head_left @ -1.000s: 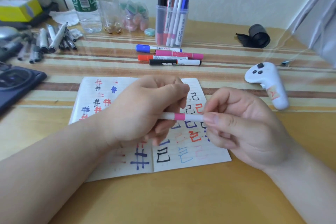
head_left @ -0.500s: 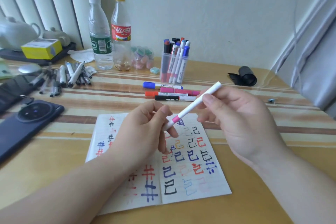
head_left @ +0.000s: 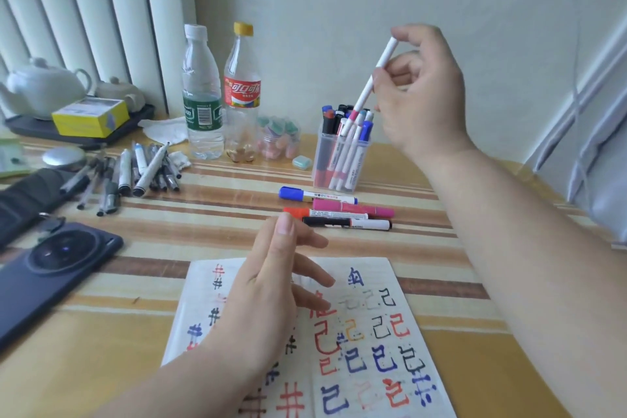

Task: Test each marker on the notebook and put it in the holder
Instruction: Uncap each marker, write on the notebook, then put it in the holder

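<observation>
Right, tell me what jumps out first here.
At upper right, the right hand pinches a white marker with a pink band, angled down to the clear holder full of markers. Lower centre, the open left hand hovers over the notebook, which is covered in coloured test marks.

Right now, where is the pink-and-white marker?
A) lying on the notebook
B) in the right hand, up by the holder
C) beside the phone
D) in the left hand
B: the right hand pinches the marker with its lower end at the top of the holder, while the left hand is open and holds nothing over the notebook.
</observation>
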`<state>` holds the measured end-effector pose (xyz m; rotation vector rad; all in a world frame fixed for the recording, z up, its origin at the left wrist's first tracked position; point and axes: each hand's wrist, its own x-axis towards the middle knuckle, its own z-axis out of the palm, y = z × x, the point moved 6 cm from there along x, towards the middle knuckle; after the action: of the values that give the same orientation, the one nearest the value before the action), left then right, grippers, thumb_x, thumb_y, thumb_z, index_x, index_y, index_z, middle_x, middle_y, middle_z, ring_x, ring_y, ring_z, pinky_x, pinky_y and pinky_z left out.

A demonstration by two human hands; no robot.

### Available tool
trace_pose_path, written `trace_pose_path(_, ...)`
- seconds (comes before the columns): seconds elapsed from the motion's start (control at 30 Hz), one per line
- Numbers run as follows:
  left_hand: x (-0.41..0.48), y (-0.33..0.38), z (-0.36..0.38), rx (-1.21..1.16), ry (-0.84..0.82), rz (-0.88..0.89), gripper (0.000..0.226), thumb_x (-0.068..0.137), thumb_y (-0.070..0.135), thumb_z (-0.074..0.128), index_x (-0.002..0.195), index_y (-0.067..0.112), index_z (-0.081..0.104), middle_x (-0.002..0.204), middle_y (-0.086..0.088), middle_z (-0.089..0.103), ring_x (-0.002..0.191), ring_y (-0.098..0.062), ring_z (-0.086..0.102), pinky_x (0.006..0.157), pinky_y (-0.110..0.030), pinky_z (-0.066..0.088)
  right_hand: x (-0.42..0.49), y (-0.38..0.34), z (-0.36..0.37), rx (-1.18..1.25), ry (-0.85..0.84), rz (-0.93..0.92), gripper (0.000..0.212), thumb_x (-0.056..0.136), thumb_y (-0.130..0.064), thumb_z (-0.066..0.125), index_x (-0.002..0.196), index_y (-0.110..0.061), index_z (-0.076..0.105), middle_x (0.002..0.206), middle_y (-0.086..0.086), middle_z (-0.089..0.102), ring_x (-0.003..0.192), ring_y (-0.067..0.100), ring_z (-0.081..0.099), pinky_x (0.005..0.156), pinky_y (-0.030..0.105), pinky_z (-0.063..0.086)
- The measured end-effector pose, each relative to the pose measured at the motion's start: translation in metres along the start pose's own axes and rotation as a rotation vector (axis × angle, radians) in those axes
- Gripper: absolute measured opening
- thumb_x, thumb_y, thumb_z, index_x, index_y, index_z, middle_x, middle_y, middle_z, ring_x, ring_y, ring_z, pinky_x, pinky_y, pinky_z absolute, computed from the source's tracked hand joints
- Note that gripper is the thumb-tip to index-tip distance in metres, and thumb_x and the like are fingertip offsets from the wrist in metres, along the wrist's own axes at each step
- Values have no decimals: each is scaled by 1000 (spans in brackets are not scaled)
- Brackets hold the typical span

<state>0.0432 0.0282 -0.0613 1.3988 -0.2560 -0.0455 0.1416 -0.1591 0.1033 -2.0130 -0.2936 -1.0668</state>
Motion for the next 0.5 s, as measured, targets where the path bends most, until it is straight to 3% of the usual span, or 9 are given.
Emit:
trace_pose_path(0.13, -1, -2, 1, 62, -19, -88, 63, 91, 78, 24, 92, 30, 66, 88, -6, 71, 68, -33, 72, 63, -24, 53, 24, 15, 22, -38, -17, 1, 33, 90, -7, 65, 121, -18, 59, 73, -11, 66, 69, 5, 67, 74, 30, 59)
trace_pose_path(0.3, -2, 1, 0, 85, -9, -102, 59, 83, 72, 29, 91, 26, 65, 74, -14, 68, 67, -39, 70, 52, -12, 43, 26, 31, 45, -181, -145, -45, 31, 91, -8, 64, 121, -18, 60, 83, 3, 71, 75, 16, 66, 73, 24, 53)
trace_pose_path(0.4, -2, -1, 1, 106, -22, -101, 66, 90, 79, 25, 91, 27, 65, 74, -9, 69, 67, -35, 70, 59, -21, 51, 23, 42, 54, -211, -189, -24, 29, 91, -8, 64, 119, -18, 60, 85, 4, 71, 76, 19, 65, 67, 15, 48)
trace_pose_path(0.5, -2, -4, 3, 122, -38, -99, 66, 91, 80, 27, 93, 27, 65, 73, -5, 67, 68, -32, 70, 74, -44, 60, 22, 55, 62, -251, -248, 37, 19, 91, -11, 64, 108, -19, 65, 88, 3, 71, 82, 21, 67, 77, 25, 55)
